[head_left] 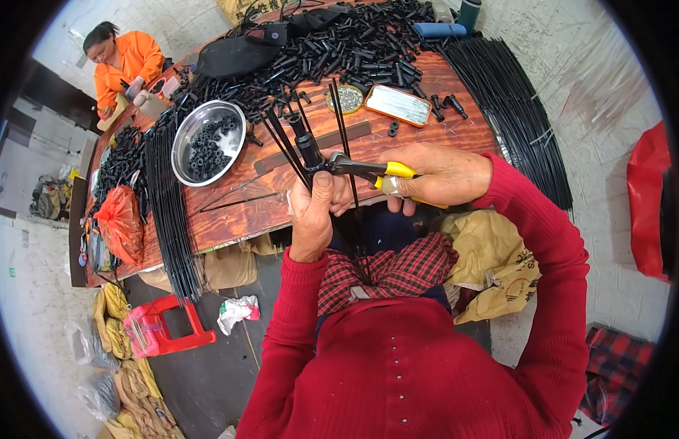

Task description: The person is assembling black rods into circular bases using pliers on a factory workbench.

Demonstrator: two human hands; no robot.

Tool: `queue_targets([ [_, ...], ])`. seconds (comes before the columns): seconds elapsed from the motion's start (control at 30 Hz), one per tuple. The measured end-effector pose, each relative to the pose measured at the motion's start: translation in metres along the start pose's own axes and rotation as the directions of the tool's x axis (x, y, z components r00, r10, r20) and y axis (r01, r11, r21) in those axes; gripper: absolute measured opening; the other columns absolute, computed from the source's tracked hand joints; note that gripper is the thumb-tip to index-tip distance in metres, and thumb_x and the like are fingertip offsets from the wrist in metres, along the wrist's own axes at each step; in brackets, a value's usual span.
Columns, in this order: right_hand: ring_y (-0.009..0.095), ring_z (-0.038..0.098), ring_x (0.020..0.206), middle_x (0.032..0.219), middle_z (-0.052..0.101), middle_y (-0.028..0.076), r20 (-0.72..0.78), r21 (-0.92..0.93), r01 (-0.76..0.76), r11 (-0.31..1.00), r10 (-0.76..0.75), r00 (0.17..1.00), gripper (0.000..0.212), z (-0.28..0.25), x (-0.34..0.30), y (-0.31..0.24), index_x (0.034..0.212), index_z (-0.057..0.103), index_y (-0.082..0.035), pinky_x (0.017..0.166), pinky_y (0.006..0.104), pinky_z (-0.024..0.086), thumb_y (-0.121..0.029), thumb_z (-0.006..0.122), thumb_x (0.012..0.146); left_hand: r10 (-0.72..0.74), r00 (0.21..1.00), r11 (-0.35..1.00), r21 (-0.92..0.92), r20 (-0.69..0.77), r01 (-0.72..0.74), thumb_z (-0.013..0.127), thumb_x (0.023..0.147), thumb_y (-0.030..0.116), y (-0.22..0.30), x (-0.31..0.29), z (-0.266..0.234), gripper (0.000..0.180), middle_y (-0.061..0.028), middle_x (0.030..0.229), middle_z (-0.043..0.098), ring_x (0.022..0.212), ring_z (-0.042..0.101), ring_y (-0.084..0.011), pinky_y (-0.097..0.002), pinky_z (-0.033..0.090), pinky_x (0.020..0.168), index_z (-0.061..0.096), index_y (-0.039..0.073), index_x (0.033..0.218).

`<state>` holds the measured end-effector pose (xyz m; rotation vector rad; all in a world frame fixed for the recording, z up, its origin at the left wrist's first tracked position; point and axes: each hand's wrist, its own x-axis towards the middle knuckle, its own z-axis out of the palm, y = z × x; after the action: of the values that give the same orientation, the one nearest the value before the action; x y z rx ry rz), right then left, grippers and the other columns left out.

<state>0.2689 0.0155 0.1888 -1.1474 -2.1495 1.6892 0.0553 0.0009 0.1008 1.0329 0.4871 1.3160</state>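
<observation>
My left hand (312, 223) is closed round a black plastic tube-shaped hub (307, 148) with thin black rods (279, 150) fanning out of it. The rods also run down toward my lap. In my right hand (445, 174) I grip pliers (399, 170) with yellow handles. Their dark jaws meet the hub's lower end beside my left fingers; what they pinch is too small to tell. Behind the hub, a flat dark strip (343, 137) lies on the wooden table (456, 150). Two loose black rods (241, 203) rest left of my left hand.
A metal bowl (180, 170) holds black rings. Beyond my hands are a round tin (345, 99) of small metal bits and an orange-rimmed tin (398, 106) of thin pins. Black tubes (339, 51) heap behind; rod bundles (504, 95) flank both sides. A co-worker in orange (127, 66) works far left.
</observation>
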Motion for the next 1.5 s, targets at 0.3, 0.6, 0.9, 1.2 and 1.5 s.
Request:
queue_targets([
  [0.3,0.011,0.062,0.067,0.081,0.064,0.005,-0.058,-0.077,-0.096,0.992,0.091,0.994,0.016,0.008,0.001,-0.006,0.107,0.054,-0.002,0.060,0.0281,0.051,-0.014,0.047,0.099,0.048,0.997,0.998,0.048,0.059,-0.051,0.050,0.102,0.032,-0.008,-0.002,-0.008,0.040,0.0033,0.065,0.038,0.052,0.033,-0.0054,-0.0214,0.027,0.047,0.047,0.000,0.125],
  [0.6,0.039,0.064,0.069,0.068,0.064,0.017,-0.330,-0.647,-0.043,0.762,-0.229,0.916,0.014,0.015,-0.006,-0.011,0.093,0.054,0.000,0.061,0.0487,0.047,-0.010,0.061,0.086,0.072,0.996,0.972,0.230,-0.058,-0.057,0.048,0.103,0.033,-0.002,-0.001,0.010,0.033,0.0028,0.062,0.035,0.051,0.032,-0.0060,-0.0209,0.028,0.045,0.050,0.001,0.109],
  [0.9,0.042,0.062,0.068,0.068,0.061,0.022,-0.377,-0.736,-0.116,0.667,-0.262,0.888,0.015,0.019,0.004,-0.007,0.091,0.053,0.002,0.060,0.0512,0.045,-0.009,0.060,0.085,0.112,0.992,0.941,0.327,-0.061,-0.086,0.047,0.104,0.032,-0.012,0.003,0.002,0.027,0.0034,0.062,0.034,0.051,0.034,-0.0057,-0.0207,0.030,0.045,0.044,0.005,0.097],
  [1.2,0.039,0.066,0.078,0.080,0.066,0.021,-0.361,-0.632,-0.089,0.770,-0.190,0.913,0.019,0.016,0.013,-0.002,0.092,0.058,0.002,0.068,0.0500,0.049,-0.016,0.057,0.089,0.007,1.000,0.999,0.034,-0.016,-0.006,0.042,0.104,0.037,-0.004,-0.003,-0.009,0.050,0.0045,0.066,0.032,0.055,0.033,-0.0057,-0.0212,0.028,0.049,0.040,-0.001,0.136],
  [1.5,0.038,0.064,0.087,0.087,0.065,0.019,-0.247,-0.644,-0.046,0.764,-0.150,0.957,0.022,-0.001,-0.006,-0.023,0.096,0.060,-0.003,0.073,0.0495,0.048,-0.023,0.057,0.089,0.020,1.000,0.999,0.036,0.013,-0.020,0.040,0.102,0.050,0.006,-0.005,-0.001,0.061,0.0028,0.065,0.033,0.055,0.034,-0.0067,-0.0216,0.028,0.048,0.043,-0.003,0.131],
])
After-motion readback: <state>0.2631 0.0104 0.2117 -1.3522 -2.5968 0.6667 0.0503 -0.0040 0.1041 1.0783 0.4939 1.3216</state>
